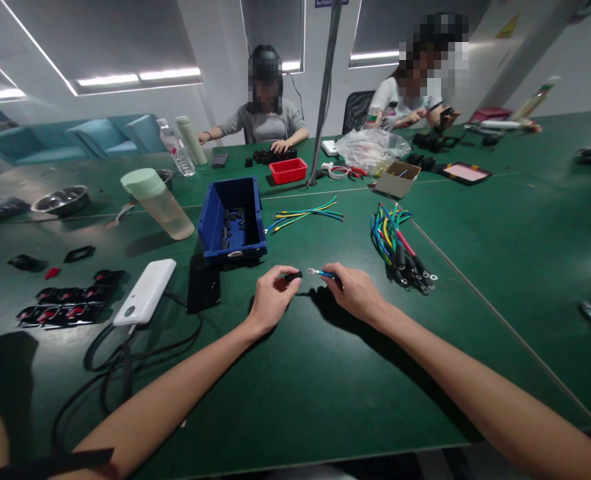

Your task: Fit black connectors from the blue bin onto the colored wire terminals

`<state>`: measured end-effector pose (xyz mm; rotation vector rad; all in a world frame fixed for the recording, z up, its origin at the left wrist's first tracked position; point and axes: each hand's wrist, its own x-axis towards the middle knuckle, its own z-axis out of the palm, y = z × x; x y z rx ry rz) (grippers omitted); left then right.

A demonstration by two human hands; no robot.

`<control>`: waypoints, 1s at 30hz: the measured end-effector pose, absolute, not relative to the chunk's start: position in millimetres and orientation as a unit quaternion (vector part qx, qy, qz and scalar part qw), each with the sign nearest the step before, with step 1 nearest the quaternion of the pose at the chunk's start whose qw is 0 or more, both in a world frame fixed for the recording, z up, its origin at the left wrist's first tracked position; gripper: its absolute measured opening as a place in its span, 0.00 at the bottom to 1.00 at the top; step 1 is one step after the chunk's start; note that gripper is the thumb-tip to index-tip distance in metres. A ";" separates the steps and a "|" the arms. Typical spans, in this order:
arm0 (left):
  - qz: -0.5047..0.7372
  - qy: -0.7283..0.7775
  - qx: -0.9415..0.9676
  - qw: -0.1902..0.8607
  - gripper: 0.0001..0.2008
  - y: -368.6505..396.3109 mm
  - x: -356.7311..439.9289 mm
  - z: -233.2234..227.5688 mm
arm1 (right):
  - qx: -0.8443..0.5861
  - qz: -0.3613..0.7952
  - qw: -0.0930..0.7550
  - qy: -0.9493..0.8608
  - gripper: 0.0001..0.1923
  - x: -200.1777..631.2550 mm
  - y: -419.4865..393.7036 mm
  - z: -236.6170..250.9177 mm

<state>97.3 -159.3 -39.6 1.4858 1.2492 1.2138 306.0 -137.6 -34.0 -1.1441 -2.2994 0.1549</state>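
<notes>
Pinching a small black sleeve (292,275) between thumb and fingertips, my left hand (271,298) is closed on it just above the green table (305,387). At its 3 o'clock, almost touching, my right hand (354,293) is closed on a blue wire (324,273), whose silver ring terminal points at the sleeve, just short of it.

Starting far left, at 9 o'clock from my left hand lie black and red parts (65,303). Next comes a white power bank (145,291) with a black cable (120,363) looping toward me, then a dark phone (204,285). At 11 o'clock from my left hand sits a blue bin (232,217) holding small black pieces, with a pale green bottle (158,202) lying tilted beside it at its 9 o'clock.

At 12 o'clock from my hands lies a loose spread of coloured wires (305,215). At 2 o'clock from my right hand rests a bundle of wires (400,247) with ring terminals. Across the table two other people work with their own hands near a red tray (288,171) and a clear plastic bag (370,148).
</notes>
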 end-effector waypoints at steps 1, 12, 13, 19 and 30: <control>0.484 0.497 0.590 0.414 0.11 -159.3 97.2 -39.6 | -0.422 0.063 0.288 -0.857 0.10 306.6 -137.3 -33.7; 0.495 0.487 0.588 0.415 0.12 -159.4 96.8 -41.7 | -0.414 0.038 0.265 -0.870 0.14 310.7 -133.9 -38.1; 0.495 0.487 0.589 0.414 0.12 -159.5 96.9 -41.4 | -0.414 0.033 0.263 -0.871 0.14 310.7 -134.1 -37.7; 0.490 0.477 0.612 0.398 0.10 -160.3 97.5 -39.8 | -0.406 0.018 0.256 -0.877 0.13 310.3 -135.3 -36.6; 0.480 0.455 0.647 0.380 0.08 -160.3 97.8 -41.8 | -0.387 0.009 0.263 -0.884 0.13 308.6 -138.2 -35.6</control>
